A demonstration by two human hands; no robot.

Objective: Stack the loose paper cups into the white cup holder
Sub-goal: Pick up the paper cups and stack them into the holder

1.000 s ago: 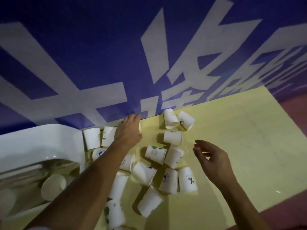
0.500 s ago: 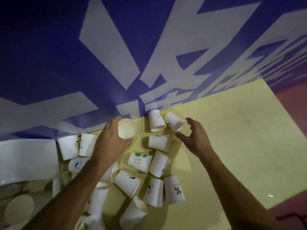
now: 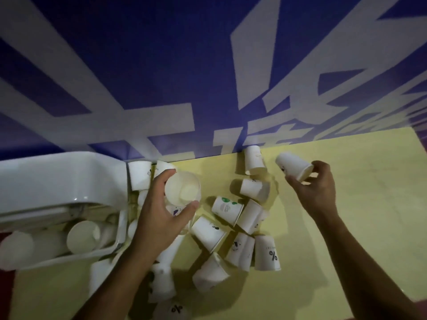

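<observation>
My left hand [image 3: 161,211] grips a white paper cup [image 3: 182,188] with its mouth turned toward me, just right of the white cup holder [image 3: 57,181]. My right hand [image 3: 314,190] holds a second paper cup [image 3: 293,168] on its side, lifted off the table at the right. Several loose paper cups [image 3: 227,210] lie tipped over on the yellow table between my arms, one marked with a percent sign [image 3: 266,252]. The holder has cups lying inside it [image 3: 83,236].
The yellow table [image 3: 358,215] backs onto a blue wall banner with large white characters [image 3: 208,77]. Two upright cups [image 3: 139,175] stand against the holder's right end. The table's right edge drops to a reddish floor [image 3: 422,144].
My right hand has picked up a cup from the back of the pile and lifted it rightward. My left hand still holds its cup, now nearer the holder. The view shifted left.
</observation>
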